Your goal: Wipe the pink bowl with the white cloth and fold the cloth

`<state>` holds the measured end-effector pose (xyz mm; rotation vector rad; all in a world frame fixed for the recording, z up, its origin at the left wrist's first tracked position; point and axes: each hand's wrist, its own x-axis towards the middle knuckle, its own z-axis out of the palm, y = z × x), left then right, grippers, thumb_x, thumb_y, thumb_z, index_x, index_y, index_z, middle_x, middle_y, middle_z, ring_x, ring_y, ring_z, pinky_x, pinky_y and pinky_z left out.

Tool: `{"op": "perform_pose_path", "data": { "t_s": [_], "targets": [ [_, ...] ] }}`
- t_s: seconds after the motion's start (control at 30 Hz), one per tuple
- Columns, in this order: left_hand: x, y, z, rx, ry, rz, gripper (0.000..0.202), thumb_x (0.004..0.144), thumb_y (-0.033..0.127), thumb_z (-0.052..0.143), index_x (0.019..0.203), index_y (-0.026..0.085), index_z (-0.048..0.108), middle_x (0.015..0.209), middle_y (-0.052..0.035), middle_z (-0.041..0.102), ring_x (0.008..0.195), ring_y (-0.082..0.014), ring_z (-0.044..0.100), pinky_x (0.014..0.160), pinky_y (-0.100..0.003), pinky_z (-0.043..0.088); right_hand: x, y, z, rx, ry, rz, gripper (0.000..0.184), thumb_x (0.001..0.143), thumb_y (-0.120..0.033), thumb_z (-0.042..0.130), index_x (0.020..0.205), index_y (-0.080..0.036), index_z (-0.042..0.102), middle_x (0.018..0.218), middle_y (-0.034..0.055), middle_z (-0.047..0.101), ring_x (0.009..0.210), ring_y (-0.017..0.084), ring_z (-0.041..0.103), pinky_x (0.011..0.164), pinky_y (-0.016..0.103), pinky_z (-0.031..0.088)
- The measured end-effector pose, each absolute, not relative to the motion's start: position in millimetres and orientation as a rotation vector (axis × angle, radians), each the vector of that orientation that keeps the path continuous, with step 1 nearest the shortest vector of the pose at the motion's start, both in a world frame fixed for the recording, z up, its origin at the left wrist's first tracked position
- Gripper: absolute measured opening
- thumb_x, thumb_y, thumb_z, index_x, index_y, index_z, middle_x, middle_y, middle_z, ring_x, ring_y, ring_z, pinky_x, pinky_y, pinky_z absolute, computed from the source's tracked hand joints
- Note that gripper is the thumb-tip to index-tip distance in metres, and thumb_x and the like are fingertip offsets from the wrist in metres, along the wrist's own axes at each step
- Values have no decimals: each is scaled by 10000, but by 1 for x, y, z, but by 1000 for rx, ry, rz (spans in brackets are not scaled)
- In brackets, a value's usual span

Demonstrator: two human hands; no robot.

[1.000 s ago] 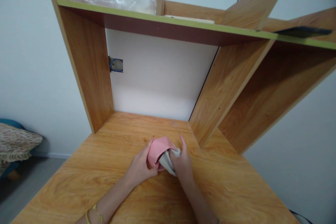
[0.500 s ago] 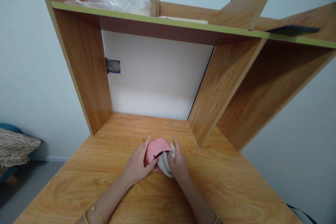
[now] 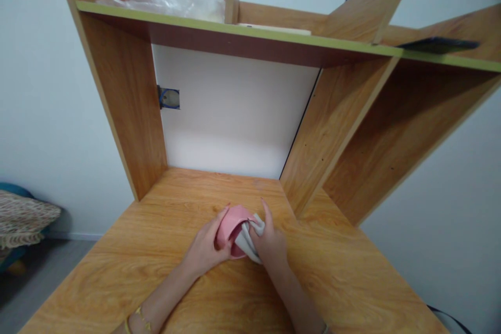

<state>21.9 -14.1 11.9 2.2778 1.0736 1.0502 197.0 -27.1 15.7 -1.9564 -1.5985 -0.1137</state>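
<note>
A pink hollow object (image 3: 231, 219), curved like a bowl or slipper, is tipped over the wooden desk with its opening toward the right. My left hand (image 3: 207, 246) grips its left side, thumb at the lower rim and fingers over the far side. Bunched in my right hand (image 3: 271, 242) is a pale grey cloth (image 3: 246, 241), pressed against the pink rim and partly inside the opening. The right index finger points up and away. My palm and fingers hide part of the cloth, and the exact kind of the pink object cannot be made out.
The wooden desk top (image 3: 156, 282) spreads around my hands. Behind stand upright panels (image 3: 129, 109) and a shelf (image 3: 266, 44) bearing a crumpled plastic bag (image 3: 176, 0) and a dark flat item (image 3: 438, 44). A socket opening (image 3: 170, 99) shows in the back wall.
The pink object has turned so that its opening shows wider. My right hand and the cloth have shifted slightly right; the left hand keeps its grip.
</note>
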Motion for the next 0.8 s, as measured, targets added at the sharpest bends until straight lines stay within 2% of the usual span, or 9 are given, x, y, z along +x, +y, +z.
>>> {"op": "perform_pose_path", "data": {
  "t_s": [0.13, 0.33, 0.47, 0.57, 0.7, 0.8],
  "targets": [
    [18, -14, 12, 2427, 1013, 1031, 629, 716, 331, 501, 1302, 216, 303, 1193, -68, 513, 1016, -221, 516, 910, -341, 379, 198, -31, 19, -1866, -1752, -252, 679, 713, -327, 516, 1322, -141, 281, 639, 48, 641, 581, 211, 605, 536, 265, 430],
    [18, -15, 15, 2485, 1026, 1000, 616, 742, 359, 483, 1310, 206, 300, 1130, -81, 548, 951, -222, 543, 858, -345, 414, 198, -27, 15, -1889, -1771, -56, 674, 746, -289, 458, 1350, -172, 181, 696, 29, 650, 581, 196, 608, 511, 255, 409],
    [18, -13, 18, 2402, 1068, 993, 642, 784, 371, 480, 1340, 202, 207, 1291, -96, 414, 1111, -234, 449, 933, -364, 353, 200, -26, 10, -1856, -1719, 71, 641, 773, -262, 395, 1356, -144, 156, 649, 30, 637, 551, 197, 604, 485, 246, 392],
    [19, -13, 18, 2306, 1119, 1016, 703, 796, 398, 485, 1355, 163, 129, 1358, -127, 307, 1184, -251, 373, 968, -386, 312, 200, -25, 6, -1824, -1583, 199, 621, 774, -255, 376, 1349, -135, 174, 689, 41, 644, 574, 199, 607, 494, 251, 410],
    [21, -18, 17, 2242, 1066, 988, 824, 765, 399, 541, 1361, 133, 37, 1373, -161, 256, 1220, -268, 315, 980, -416, 290, 194, -23, 1, -1602, -1401, 347, 599, 788, -284, 365, 1336, -121, 187, 896, 77, 642, 767, 187, 618, 632, 261, 461],
    [24, -22, 13, 2211, 1051, 983, 868, 742, 369, 578, 1357, 138, 12, 1376, -166, 242, 1231, -272, 291, 983, -425, 285, 190, -22, 1, -1495, -1349, 347, 572, 797, -284, 350, 1325, -115, 210, 1069, 106, 584, 941, 175, 572, 735, 252, 451]
  ]
}}
